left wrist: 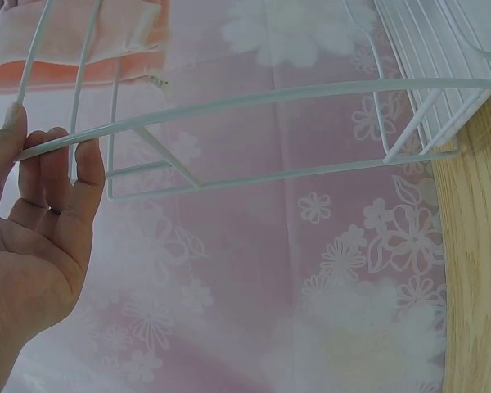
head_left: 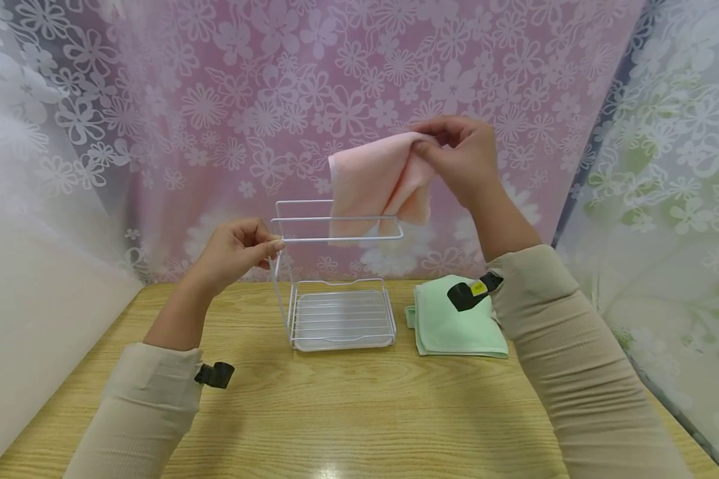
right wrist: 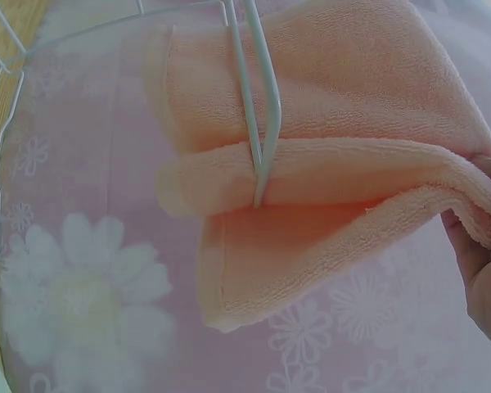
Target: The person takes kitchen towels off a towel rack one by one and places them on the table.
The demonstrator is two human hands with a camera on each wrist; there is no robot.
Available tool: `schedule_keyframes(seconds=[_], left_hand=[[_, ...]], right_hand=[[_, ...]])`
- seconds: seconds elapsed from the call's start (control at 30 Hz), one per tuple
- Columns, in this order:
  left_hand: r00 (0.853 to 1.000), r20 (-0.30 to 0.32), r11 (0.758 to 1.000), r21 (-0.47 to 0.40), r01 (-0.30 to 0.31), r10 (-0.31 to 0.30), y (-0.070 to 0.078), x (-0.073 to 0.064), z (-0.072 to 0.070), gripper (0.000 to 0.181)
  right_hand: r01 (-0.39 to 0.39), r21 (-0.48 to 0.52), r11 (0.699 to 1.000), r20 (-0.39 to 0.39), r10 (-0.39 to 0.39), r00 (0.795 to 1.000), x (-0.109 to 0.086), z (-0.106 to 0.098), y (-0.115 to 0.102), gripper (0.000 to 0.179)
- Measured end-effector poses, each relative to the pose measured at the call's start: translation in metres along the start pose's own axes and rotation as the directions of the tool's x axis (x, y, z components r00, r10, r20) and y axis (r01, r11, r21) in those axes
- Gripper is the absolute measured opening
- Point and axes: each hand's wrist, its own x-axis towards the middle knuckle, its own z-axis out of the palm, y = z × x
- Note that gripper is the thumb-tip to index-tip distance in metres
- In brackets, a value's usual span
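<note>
A white wire rack [head_left: 335, 239] stands on the table, its long top rails raised on one side above a base with a pale tray [head_left: 341, 345]. My left hand [head_left: 230, 256] pinches the top left corner of the rack between thumb and fingers. In my right hand [head_left: 464, 156], thumb and fingers grip the upper right part of a folded pink towel [head_left: 365, 169]. The towel hangs at the right part of the top rails, its lower edge below rail height behind the front rail. In the right wrist view, the towel's folds [right wrist: 335, 90] overlap the rail ends.
A folded green towel [head_left: 455, 322] lies on the wooden table [head_left: 323, 406] to the right of the rack. Behind everything hangs a pink flowered curtain [head_left: 245, 100], with pale sheets at both sides. Each sleeve carries a small black wrist camera [head_left: 216, 375].
</note>
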Motion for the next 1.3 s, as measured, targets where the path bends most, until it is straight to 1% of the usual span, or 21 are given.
schedule_keyframes(seconds=[0.2, 0.27, 0.47, 0.53, 0.67, 0.77, 0.83, 0.93, 1.0, 1.1, 1.3], left_hand=[[1.000, -0.003, 1.000, 0.000, 0.008, -0.008, -0.001, 0.002, 0.000, 0.021], [1.000, -0.003, 1.000, 0.002, 0.006, -0.006, -0.001, 0.003, 0.000, 0.021], [1.000, -0.005, 1.000, -0.004, 0.000, 0.000, -0.001, 0.005, 0.001, 0.021], [1.000, -0.005, 1.000, -0.008, 0.001, -0.001, 0.000, 0.005, 0.001, 0.022], [1.000, -0.005, 1.000, -0.009, 0.009, -0.009, 0.001, 0.005, 0.001, 0.022], [1.000, -0.006, 1.000, -0.009, 0.017, -0.017, 0.001, 0.005, 0.001, 0.022], [1.000, -0.005, 1.000, -0.008, 0.016, -0.016, 0.000, 0.006, 0.001, 0.022], [1.000, -0.006, 1.000, -0.013, 0.013, -0.013, 0.000, 0.006, 0.001, 0.022], [1.000, -0.007, 1.000, -0.012, 0.009, -0.009, 0.000, 0.006, 0.001, 0.021], [1.000, -0.010, 1.000, -0.008, 0.014, -0.014, 0.000, 0.006, 0.001, 0.020], [0.999, -0.011, 0.999, -0.010, 0.032, -0.032, -0.001, 0.006, 0.001, 0.021]], right_hand=[[-0.008, 0.046, 0.999, -0.045, 0.010, 0.999, 0.000, -0.008, 0.004, 0.013], [-0.011, 0.038, 0.999, -0.057, 0.013, 0.998, -0.001, -0.012, 0.006, 0.013], [-0.038, -0.036, 0.999, -0.091, 0.035, 0.995, -0.005, -0.020, 0.008, 0.017], [-0.043, -0.039, 0.998, -0.105, 0.039, 0.994, -0.006, -0.023, 0.008, 0.017], [-0.050, 0.034, 0.998, -0.133, 0.054, 0.990, -0.007, -0.026, 0.007, 0.015], [-0.074, 0.122, 0.990, -0.148, 0.092, 0.985, -0.008, -0.029, 0.007, 0.014], [-0.093, 0.153, 0.984, -0.158, 0.117, 0.981, -0.009, -0.030, 0.007, 0.014], [-0.105, 0.193, 0.976, -0.170, 0.139, 0.976, -0.010, -0.033, 0.006, 0.016], [-0.117, 0.188, 0.975, -0.174, 0.150, 0.973, -0.010, -0.035, 0.005, 0.016], [-0.124, 0.212, 0.969, -0.180, 0.164, 0.970, -0.011, -0.039, 0.004, 0.017], [-0.131, 0.302, 0.944, -0.210, 0.200, 0.957, -0.010, -0.044, 0.003, 0.020]])
